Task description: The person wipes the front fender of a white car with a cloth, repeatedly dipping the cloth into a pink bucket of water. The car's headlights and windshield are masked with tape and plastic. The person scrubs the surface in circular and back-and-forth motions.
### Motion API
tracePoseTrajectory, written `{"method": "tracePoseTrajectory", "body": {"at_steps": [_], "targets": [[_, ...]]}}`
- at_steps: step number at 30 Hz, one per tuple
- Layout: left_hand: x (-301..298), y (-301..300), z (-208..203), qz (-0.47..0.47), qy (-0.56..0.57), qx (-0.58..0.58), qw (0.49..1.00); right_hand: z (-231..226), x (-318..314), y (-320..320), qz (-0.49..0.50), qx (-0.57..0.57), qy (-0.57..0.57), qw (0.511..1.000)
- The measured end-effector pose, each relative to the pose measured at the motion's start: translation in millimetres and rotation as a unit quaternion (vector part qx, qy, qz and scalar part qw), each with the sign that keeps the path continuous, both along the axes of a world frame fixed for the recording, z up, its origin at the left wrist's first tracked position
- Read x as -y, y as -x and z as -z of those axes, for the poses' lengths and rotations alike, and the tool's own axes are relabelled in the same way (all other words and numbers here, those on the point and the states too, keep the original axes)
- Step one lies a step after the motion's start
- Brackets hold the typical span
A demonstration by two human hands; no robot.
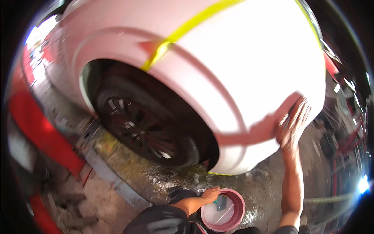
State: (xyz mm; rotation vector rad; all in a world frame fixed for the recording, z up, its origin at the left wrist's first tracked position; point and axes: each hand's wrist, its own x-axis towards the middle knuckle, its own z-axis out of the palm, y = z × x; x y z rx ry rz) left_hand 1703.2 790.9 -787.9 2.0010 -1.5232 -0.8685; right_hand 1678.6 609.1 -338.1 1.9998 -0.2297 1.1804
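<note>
A white car body panel (233,70), with a faint pink cast, fills the middle and right of the view. My right hand (294,121) reaches up against its lower right side, fingers stretched along the surface and smeared by motion. A dark edge with a bright streak shows beside that hand; whether it is a held thing I cannot make out. Low in the centre, my left hand (211,194) grips the rim of a pink bucket (239,213). Inside the bucket are cloudy liquid and a grey flat piece (221,203) near the fingers.
Yellow tape (194,20) crosses the panel above the wheel arch. The dark wheel (142,130) stands left of centre. A metal beam (117,183) lies on the wet floor (171,177), with a red part (43,128) at left. A pale hose (329,199) runs at right.
</note>
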Motion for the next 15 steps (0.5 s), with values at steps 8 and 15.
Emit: {"method": "tracePoseTrajectory", "body": {"at_steps": [8,15], "targets": [[-2,8,-51,0.034,0.005,-0.002,0.999,148,-20,33,-0.031,-0.031,-0.083,0.996],[3,7,-23,0.002,-0.008,0.038,0.999,42,-9,22,-0.013,0.247,-0.168,0.954]]}}
